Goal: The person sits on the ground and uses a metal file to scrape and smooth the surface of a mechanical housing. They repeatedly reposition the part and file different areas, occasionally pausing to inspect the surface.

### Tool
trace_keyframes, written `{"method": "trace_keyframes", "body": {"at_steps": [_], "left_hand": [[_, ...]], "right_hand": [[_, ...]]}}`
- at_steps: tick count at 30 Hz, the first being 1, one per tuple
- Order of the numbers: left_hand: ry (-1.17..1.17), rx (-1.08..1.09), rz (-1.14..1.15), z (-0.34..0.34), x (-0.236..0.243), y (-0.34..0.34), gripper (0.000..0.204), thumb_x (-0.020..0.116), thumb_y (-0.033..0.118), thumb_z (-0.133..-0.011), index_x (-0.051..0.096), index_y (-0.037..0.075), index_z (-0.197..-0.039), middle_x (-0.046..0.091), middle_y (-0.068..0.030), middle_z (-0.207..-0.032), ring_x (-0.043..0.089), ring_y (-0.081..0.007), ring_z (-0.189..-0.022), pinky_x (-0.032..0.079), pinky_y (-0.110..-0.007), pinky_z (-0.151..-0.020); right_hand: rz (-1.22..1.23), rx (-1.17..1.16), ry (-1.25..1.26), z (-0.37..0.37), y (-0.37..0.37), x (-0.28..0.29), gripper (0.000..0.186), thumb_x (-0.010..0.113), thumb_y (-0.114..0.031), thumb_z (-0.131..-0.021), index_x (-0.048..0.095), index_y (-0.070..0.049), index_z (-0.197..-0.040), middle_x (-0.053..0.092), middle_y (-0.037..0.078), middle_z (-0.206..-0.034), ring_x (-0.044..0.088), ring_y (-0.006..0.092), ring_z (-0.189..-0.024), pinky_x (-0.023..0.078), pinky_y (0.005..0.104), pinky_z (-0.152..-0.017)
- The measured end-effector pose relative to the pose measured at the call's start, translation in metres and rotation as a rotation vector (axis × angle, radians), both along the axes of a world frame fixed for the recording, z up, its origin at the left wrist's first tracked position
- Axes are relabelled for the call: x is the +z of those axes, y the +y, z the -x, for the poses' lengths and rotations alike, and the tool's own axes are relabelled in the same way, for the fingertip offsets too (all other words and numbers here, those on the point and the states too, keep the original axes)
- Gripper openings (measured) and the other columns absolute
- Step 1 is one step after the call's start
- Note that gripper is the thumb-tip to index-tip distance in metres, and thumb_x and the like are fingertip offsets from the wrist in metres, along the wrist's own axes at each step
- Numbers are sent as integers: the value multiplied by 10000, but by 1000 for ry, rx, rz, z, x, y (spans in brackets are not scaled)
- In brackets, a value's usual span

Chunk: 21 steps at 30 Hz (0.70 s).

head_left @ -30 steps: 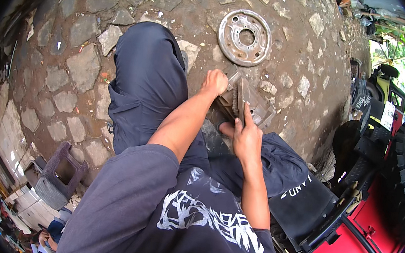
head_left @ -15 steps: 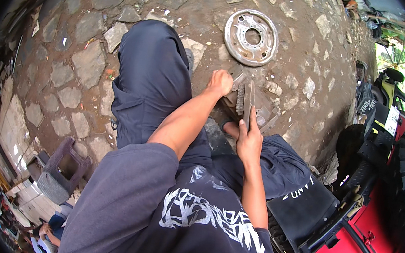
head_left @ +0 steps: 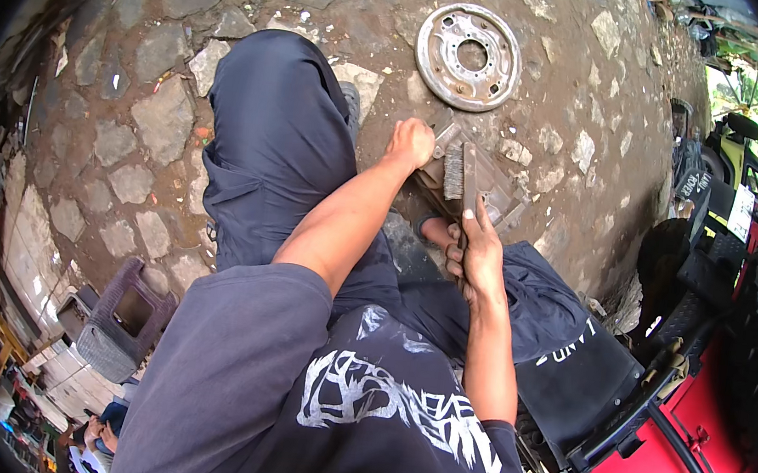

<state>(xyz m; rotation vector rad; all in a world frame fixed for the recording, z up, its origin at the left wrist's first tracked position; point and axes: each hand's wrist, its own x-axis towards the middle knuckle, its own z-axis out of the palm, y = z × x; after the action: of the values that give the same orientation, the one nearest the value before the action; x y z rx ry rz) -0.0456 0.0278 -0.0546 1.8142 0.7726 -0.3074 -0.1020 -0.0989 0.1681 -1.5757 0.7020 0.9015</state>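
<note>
Head view: left hand (head_left: 410,141) clenched on metal part (head_left: 495,189) on stone ground (head_left: 160,121); right hand (head_left: 479,252) grips wire brush (head_left: 461,176) across it. Risk: brush slips, bristles scrape left knuckles.

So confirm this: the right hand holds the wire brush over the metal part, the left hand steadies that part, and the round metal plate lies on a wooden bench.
One thing is wrong: the head view shows the round metal plate on the stone-paved ground, not a bench. The right hand holds the wire brush; the left hand steadies the metal part.
</note>
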Motion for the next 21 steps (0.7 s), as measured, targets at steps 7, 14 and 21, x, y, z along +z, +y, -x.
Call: {"method": "trace_keyframes", "body": {"at_steps": [7, 14, 21], "left_hand": [[-34, -100, -69, -5, -28, -10, 394, 463, 225, -962, 767, -19, -1022, 701, -297, -1122, 655, -503, -1093, 523, -526, -999], [54, -227, -36, -18, 10, 1, 403, 466, 245, -974, 749, -14, -1096, 687, -285, -1217, 631, -473, -1174, 475, -499, -1069], [55, 16, 36, -3, 3, 3, 391, 489, 233, -969, 766, -28, -1056, 690, -292, -1197, 643, -485, -1157, 511, -509, -1044]], "right_hand": [[380, 372, -322, -10, -2, -56, 612, 478, -234, -1078, 285, -107, -1644, 616, 114, -770, 561, 162, -537, 452, 342, -489], [675, 536, -444, -23, 10, -46, 634, 544, -261, -1048, 335, -88, -1621, 620, 324, -1243, 610, 432, -1149, 472, 466, -990], [648, 1024, -485, -30, -7, 11, 640, 548, -178, -1019, 332, -96, -1616, 718, 304, -1119, 682, 473, -1104, 528, 518, -981]]}}
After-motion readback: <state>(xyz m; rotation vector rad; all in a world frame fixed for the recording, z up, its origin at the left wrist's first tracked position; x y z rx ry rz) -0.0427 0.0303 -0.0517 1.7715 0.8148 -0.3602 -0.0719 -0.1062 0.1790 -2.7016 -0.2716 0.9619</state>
